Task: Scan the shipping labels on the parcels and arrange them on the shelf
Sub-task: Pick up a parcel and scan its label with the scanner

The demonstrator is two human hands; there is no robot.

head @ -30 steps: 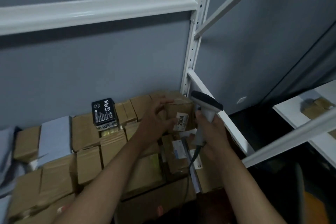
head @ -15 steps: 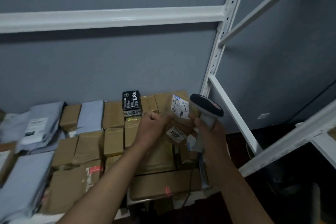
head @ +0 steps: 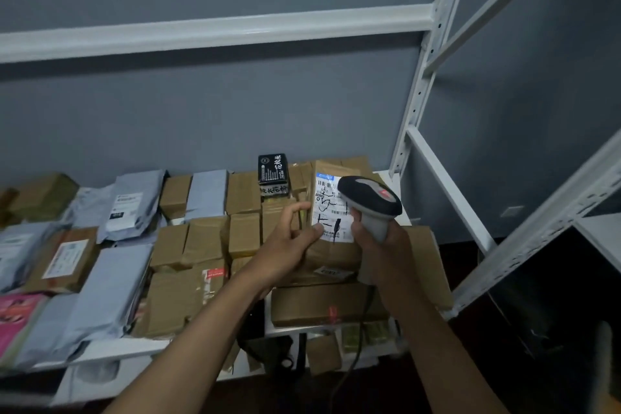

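Your left hand (head: 289, 245) pinches the brown cardboard parcel (head: 332, 212) at its left edge, tilted upright above the far right of the shelf (head: 111, 351), shipping label (head: 331, 208) facing you, long axis vertical. Your right hand (head: 383, 242) grips the barcode scanner (head: 369, 202). The parcel looks light and stiff; hold its edges.

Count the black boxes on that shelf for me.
1. The black box sits at the back against the wall, just left of the parcel the left hand holds. Others may lie hidden under the piles.

Head view looks down, close over the shelf (head: 111, 351).
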